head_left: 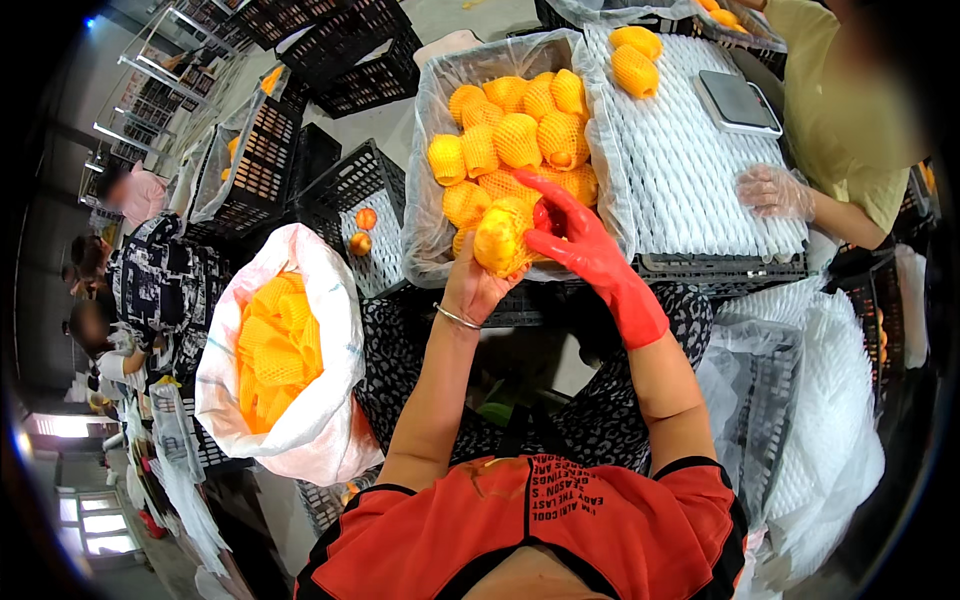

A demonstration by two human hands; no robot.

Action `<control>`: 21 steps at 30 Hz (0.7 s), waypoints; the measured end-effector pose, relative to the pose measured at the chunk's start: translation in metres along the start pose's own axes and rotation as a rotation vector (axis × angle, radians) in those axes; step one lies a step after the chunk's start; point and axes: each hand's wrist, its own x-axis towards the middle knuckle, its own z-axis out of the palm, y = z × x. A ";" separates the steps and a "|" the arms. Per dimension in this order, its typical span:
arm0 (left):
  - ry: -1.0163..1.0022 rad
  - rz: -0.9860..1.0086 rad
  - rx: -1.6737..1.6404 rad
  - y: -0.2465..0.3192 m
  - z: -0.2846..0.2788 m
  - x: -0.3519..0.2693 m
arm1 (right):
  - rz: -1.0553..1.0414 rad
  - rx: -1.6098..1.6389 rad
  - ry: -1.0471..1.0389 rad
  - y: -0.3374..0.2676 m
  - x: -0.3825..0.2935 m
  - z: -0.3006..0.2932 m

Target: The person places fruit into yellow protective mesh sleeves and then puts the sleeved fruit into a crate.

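Observation:
My bare left hand point(478, 291), with a bangle at the wrist, holds up a fruit in a yellow foam net sleeve point(501, 238). My right hand point(592, 251) wears a red rubber glove. Its thumb and forefinger are spread beside the sleeved fruit, the thumb tip close to or touching the net; the other fingers curl and are partly hidden. Behind both hands stands a crate lined with clear plastic film point(424, 172), holding several fruits in yellow foam nets point(517, 140).
Left of me stands a white woven sack point(217, 405) of yellow foam sleeves point(277, 352). Beyond it, a black crate point(382, 169) holds two bare fruits point(363, 231). White foam netting point(675, 180) at right carries sleeved fruits point(635, 64) and a scale point(739, 103); a co-worker's gloved hand point(772, 193) rests there.

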 end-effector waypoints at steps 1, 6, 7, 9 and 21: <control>0.041 -0.022 0.082 -0.001 0.002 0.001 | 0.003 0.000 0.010 -0.006 -0.003 0.002; 0.045 -0.060 0.109 -0.007 0.005 0.005 | 0.056 -0.048 0.187 0.006 -0.004 0.002; 0.043 -0.062 0.112 -0.009 0.005 0.007 | 0.078 0.147 0.182 0.011 -0.002 -0.002; -0.030 -0.008 -0.114 -0.016 0.004 0.012 | 0.068 0.163 0.166 0.013 -0.002 -0.009; -0.141 -0.043 -0.298 -0.024 0.017 0.012 | 0.044 0.322 0.200 0.003 -0.005 -0.010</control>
